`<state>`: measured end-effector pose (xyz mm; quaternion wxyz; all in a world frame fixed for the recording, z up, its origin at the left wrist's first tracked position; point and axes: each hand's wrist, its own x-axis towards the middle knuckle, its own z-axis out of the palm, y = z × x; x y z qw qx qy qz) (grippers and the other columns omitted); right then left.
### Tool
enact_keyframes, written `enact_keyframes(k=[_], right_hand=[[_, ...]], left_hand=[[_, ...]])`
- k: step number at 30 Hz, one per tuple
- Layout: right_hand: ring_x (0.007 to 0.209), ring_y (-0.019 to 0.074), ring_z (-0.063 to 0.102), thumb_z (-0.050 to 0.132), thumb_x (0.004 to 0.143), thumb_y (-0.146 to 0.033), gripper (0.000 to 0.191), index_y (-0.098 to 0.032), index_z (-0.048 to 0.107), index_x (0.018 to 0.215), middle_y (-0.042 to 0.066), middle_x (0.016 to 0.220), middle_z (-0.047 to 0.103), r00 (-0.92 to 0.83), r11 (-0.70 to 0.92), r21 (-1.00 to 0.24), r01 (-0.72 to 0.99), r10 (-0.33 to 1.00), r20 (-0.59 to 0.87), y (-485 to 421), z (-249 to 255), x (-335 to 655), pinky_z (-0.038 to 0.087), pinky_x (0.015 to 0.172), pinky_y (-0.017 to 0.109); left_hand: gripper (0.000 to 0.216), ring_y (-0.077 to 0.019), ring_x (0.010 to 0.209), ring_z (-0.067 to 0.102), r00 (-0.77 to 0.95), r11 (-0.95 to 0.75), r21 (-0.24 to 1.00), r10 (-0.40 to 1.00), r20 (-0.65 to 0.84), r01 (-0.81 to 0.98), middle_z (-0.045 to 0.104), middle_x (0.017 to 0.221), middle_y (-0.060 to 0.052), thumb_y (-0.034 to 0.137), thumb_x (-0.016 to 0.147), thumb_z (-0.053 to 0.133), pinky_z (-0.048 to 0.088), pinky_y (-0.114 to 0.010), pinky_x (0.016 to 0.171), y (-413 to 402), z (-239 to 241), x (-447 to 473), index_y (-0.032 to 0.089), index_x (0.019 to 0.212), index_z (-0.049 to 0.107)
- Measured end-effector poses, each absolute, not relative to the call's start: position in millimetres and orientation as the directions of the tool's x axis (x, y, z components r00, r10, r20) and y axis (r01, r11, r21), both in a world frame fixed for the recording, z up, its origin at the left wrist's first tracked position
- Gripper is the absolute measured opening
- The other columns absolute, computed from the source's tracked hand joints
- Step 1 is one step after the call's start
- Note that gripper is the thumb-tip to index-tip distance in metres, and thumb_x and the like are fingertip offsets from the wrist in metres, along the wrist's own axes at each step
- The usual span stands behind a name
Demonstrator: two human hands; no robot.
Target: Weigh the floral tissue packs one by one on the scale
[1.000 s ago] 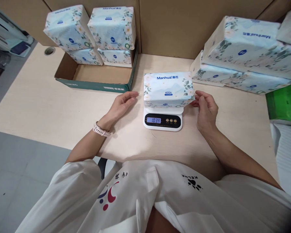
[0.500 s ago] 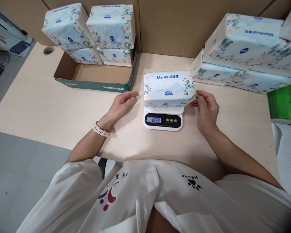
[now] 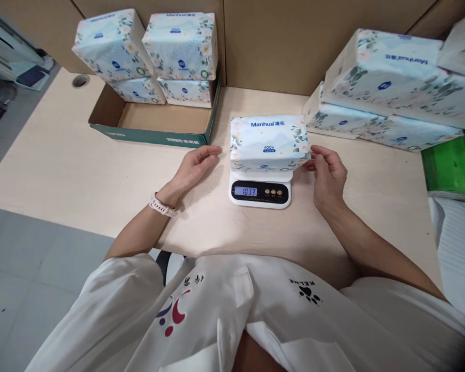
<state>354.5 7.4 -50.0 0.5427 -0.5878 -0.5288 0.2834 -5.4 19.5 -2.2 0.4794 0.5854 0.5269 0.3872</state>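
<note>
A pack of tissues (image 3: 269,142) with a blue floral wrapper rests on a white digital kitchen scale (image 3: 260,202). Digits glow on the scale's display, and its platform is mostly hidden by the pack. To the left, my left hand (image 3: 197,164) lies by the table with fingers stretched out, holding nothing, a small gap from the pack. On the other side, my right hand (image 3: 328,175) has its fingertips at the pack's right edge, loosely bent and not gripping it. Whether those fingertips touch the wrapper, I cannot tell.
At the back left, an open cardboard box (image 3: 149,138) holds several tissue packs (image 3: 179,49) in two layers. More tissue packs (image 3: 391,72) are stacked at the back right, near a green container (image 3: 451,168). A brown panel (image 3: 271,46) stands behind the table (image 3: 54,139).
The camera view has shifted slightly. Both hands, the tissue pack and the scale keep their places, and the display reads the same.
</note>
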Motion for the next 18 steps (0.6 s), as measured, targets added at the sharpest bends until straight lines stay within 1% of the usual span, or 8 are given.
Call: enact_keyframes(k=[9, 13, 18], right_hand=[[0.1, 0.0321, 0.077, 0.055, 0.1, -0.066, 0.042, -0.035, 0.076, 0.12, 0.011, 0.116, 0.079, 0.276, 0.122, -0.946, 0.302, 0.938, 0.209, 7, -46, 354, 0.064, 0.092, 0.061], [0.094, 0.0292, 0.076, 0.059, 0.1, -0.061, 0.036, -0.033, 0.077, 0.115, 0.009, 0.113, 0.079, 0.304, 0.111, -0.957, 0.269, 0.933, 0.194, 6, -41, 351, 0.064, 0.092, 0.058], [0.089, 0.0234, 0.073, 0.061, 0.1, -0.052, 0.032, -0.028, 0.077, 0.112, 0.007, 0.106, 0.078, 0.318, 0.083, -0.975, 0.205, 0.937, 0.146, 7, -37, 347, 0.062, 0.092, 0.05]], left_hand=[[0.034, -0.0288, 0.127, 0.071, 0.144, 0.012, 0.963, 0.988, -0.052, 0.269, 0.078, 0.134, -0.011, 0.039, 0.091, 0.074, 0.051, -0.048, 0.118, 19, -1, -5, 0.022, 0.12, 0.081], [0.036, -0.0293, 0.129, 0.071, 0.137, 0.023, 0.96, 0.989, -0.063, 0.278, 0.079, 0.135, -0.01, 0.041, 0.091, 0.074, 0.05, -0.046, 0.12, 19, 1, -4, 0.021, 0.12, 0.081], [0.037, -0.0297, 0.13, 0.07, 0.129, 0.034, 0.963, 0.989, -0.071, 0.266, 0.078, 0.135, -0.01, 0.043, 0.089, 0.076, 0.049, -0.046, 0.12, 19, 2, -4, 0.022, 0.118, 0.081]])
